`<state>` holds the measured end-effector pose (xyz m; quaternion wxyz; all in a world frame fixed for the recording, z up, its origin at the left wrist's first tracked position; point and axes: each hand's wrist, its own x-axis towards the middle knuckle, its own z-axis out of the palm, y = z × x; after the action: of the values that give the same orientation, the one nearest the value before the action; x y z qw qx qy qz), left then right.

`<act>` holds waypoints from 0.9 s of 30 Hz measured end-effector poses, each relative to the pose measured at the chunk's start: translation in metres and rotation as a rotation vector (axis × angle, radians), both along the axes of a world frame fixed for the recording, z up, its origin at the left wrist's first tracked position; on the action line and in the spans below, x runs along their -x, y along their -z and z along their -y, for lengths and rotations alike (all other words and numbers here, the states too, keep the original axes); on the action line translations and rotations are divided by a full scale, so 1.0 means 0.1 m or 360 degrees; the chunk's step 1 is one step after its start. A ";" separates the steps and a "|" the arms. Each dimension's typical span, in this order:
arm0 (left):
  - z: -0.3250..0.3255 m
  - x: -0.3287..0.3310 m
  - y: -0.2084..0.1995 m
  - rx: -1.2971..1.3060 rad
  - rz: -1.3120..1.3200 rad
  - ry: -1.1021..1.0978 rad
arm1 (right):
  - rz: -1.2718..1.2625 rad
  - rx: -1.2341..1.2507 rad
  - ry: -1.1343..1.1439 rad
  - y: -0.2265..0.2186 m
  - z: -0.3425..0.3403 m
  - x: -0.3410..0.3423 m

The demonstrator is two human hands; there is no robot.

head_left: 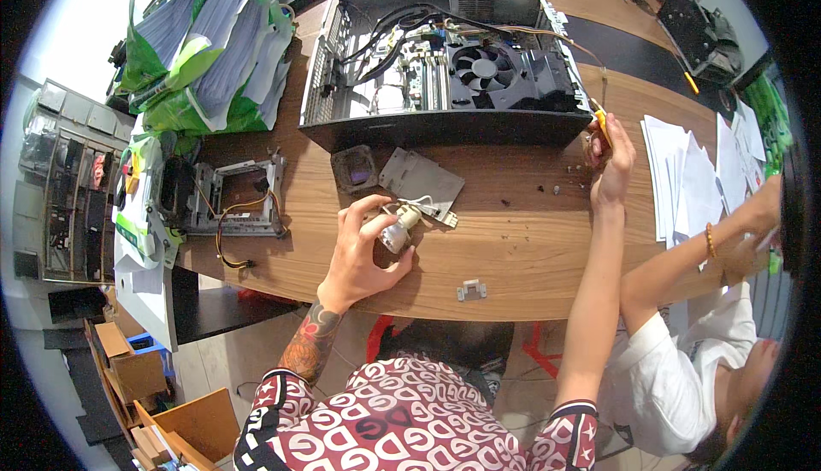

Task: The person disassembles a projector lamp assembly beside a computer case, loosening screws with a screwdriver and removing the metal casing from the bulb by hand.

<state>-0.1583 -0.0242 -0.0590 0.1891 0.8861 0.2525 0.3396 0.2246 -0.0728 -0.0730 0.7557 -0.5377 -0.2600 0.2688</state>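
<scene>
My left hand (363, 248) is closed around a small silver-and-white rounded part (397, 233) with white wires and a pale connector, held just above the table. Beside it lie a flat grey metal plate (423, 178) and a small dark square piece (354, 168). In my right hand (611, 167) is a yellow-handled screwdriver (603, 122), its shaft pointing away from me by the right front corner of an opened computer case (445, 131). Inside the case, a black fan (482, 69), cables and a circuit board are visible. Tiny screws (557, 189) lie left of my right wrist.
A metal bracket frame (235, 206) with wires sits at left, below green-and-white bundles (209, 52). Paper sheets (680, 180) lie at right, near another person's arm (676, 270). A small metal bracket (471, 290) rests by the near edge. Black equipment (701, 35) stands far right.
</scene>
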 end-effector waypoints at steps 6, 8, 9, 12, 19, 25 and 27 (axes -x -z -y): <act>0.01 0.00 0.01 -0.0017 0.0024 -0.0024 | 0.0083 0.0031 0.0099 -0.07 -0.02 0.08; 0.02 -0.01 0.02 0.0013 0.0024 -0.0025 | 0.0092 0.0016 0.0107 -0.05 -0.02 0.07; 0.02 -0.01 0.01 0.0042 0.0024 -0.0027 | 0.0102 0.0001 0.0114 -0.04 -0.02 0.06; 0.01 0.00 0.02 0.0045 0.0016 -0.0033 | -0.0031 -0.0018 -0.0016 0.00 0.02 0.01; -0.05 0.08 0.00 0.0078 -0.0025 -0.0036 | -0.0010 -0.0044 -0.0014 0.00 -0.06 0.09; -0.06 -0.21 0.01 0.0200 0.0165 0.0170 | 0.0928 0.0178 0.0083 0.07 0.26 -0.14; -0.07 0.12 -0.10 0.0245 0.0116 0.0012 | 0.2428 0.0302 0.0839 0.14 -0.07 0.08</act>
<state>-0.1699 -0.0174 -0.0491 0.2672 0.8569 0.2674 0.3505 0.2164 -0.0654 -0.0872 0.3603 -0.6782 -0.5443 -0.3376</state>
